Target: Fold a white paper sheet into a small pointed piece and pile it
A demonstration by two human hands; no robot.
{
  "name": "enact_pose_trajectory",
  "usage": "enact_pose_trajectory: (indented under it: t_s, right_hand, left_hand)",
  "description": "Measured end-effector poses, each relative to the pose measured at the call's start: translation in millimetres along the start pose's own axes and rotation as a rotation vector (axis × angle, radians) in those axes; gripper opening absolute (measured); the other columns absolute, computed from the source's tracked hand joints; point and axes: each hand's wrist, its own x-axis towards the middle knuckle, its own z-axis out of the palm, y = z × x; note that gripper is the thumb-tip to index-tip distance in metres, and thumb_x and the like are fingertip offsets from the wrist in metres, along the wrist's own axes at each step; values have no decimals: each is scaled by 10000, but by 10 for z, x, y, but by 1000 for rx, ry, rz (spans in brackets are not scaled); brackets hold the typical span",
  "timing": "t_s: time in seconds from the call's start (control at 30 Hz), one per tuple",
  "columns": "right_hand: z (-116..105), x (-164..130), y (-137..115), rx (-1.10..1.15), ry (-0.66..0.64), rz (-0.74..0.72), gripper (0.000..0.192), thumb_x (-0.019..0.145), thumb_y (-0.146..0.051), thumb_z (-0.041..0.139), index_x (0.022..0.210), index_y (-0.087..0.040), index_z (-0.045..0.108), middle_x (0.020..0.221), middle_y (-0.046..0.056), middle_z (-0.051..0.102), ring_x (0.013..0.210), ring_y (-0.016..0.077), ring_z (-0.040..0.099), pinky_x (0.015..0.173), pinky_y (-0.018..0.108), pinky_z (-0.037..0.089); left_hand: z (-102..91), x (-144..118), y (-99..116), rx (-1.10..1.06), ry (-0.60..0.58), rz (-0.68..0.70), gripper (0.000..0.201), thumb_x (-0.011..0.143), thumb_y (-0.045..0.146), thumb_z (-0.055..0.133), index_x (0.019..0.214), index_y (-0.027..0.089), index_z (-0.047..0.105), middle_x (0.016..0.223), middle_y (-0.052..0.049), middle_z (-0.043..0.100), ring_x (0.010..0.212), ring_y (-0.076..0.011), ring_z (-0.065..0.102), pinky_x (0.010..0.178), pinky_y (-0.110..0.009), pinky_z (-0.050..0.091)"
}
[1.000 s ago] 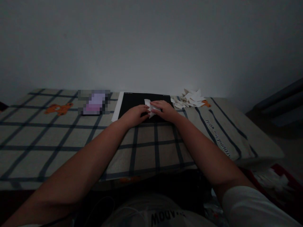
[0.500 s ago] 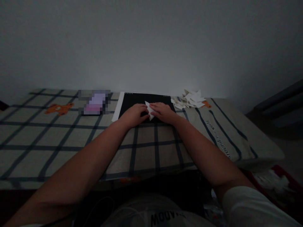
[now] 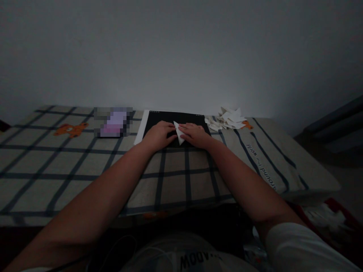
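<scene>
Since a second ago, the far end of the paper [image 3: 178, 133] has gone from blunt to pointed. It lies on a black sheet [image 3: 172, 116], left hand [image 3: 159, 135] at its left edge, right hand [image 3: 196, 135] on its right, thumbs and fingers apart.

A dim room in soft grey light, with shadow gathering at the right. A plain pale wall [image 3: 181, 56] fills the upper half, smooth and unadorned. Along its foot stands a long worktop [image 3: 172, 183], its cover a light cloth [image 3: 76, 189] checked with dark blue lines, bearing orange bear patterns [image 3: 71, 130] and the lettering "around the world". At right, the floor [image 3: 344, 183] is murky; beyond the worktop's end, a dark bulky shape [image 3: 340, 126] is too shadowed to identify.
</scene>
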Motion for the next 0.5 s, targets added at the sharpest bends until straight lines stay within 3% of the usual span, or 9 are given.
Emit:
enact_pose_trajectory:
  t_s: [0.17,0.5]
  right_hand:
    - [-25,-22,-30,30,29,-14,502,1036,-389,415,1511,-247,492,1590,94,459,1434,298,413,1112,535,367]
    - [-35,-23,-70,56,68,25,489,1026,-482,454,1461,-283,553,1559,71,501,1395,290,458,1107,502,378]
  left_hand:
    - [14,0,33,16,-70,7,438,979,363,474,1345,216,666,1376,-75,661,1281,-268,563,1099,-439,452]
    - [-1,14,49,23,-89,-5,417,997,426,468,1264,210,704,1340,-88,674,1260,-268,584,1074,-416,462]
